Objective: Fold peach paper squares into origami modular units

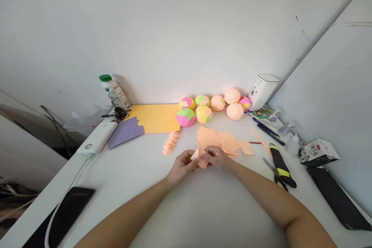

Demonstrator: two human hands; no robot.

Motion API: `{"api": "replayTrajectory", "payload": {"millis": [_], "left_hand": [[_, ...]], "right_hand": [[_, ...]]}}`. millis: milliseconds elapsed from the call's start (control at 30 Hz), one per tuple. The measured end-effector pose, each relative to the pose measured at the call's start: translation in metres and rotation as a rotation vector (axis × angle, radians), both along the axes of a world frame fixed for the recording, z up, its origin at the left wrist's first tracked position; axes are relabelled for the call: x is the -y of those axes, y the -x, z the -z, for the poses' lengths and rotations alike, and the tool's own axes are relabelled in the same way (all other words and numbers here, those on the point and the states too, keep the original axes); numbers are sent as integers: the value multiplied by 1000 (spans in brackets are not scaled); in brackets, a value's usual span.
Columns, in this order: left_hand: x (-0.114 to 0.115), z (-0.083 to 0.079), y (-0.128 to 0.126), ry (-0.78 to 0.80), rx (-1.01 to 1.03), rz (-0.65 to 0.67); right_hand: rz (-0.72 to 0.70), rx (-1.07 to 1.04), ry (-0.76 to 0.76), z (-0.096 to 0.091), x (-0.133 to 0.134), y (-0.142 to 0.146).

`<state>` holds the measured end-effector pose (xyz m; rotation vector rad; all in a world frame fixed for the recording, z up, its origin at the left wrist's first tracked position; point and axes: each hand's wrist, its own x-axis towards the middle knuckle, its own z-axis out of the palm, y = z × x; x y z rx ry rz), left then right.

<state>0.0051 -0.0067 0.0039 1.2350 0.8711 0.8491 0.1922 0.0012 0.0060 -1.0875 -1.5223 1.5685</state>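
My left hand [181, 164] and my right hand [217, 157] meet over the white table [186, 209], both pinching one small peach paper piece [199, 157] that is partly folded. Just behind them lies a loose pile of peach paper squares [223, 140]. To the left of the pile, a short row of folded peach units [170, 143] stands on the table. Several paper balls [209, 108], some multicoloured and some peach, sit at the back by the wall.
A yellow sheet [157, 118] and a purple sheet [126, 131] lie at back left near a bottle [114, 91], keys and a power bank [97, 137]. Scissors [274, 170], a black-yellow cutter [281, 164], pens, a milk carton [318, 153] and a phone [337, 197] lie right. Another phone [65, 213] lies left.
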Motion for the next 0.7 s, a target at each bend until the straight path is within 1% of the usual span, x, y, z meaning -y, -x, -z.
{"api": "replayTrajectory", "payload": {"millis": [67, 167, 333, 433, 600, 700], "left_hand": [[0, -1, 0, -12, 9, -6], [0, -1, -1, 16, -4, -31], [-2, 2, 0, 13, 49, -62], [-2, 4, 0, 8, 66, -53], [1, 1, 1, -24, -91, 41], [3, -1, 1, -50, -128, 50]], "right_hand": [[-3, 27, -6, 1, 0, -1], [4, 51, -18, 1, 0, -1], [-30, 1, 6, -5, 3, -1], [-19, -8, -1, -6, 2, 0], [22, -11, -12, -3, 0, 1], [35, 2, -22, -2, 0, 1]]}}
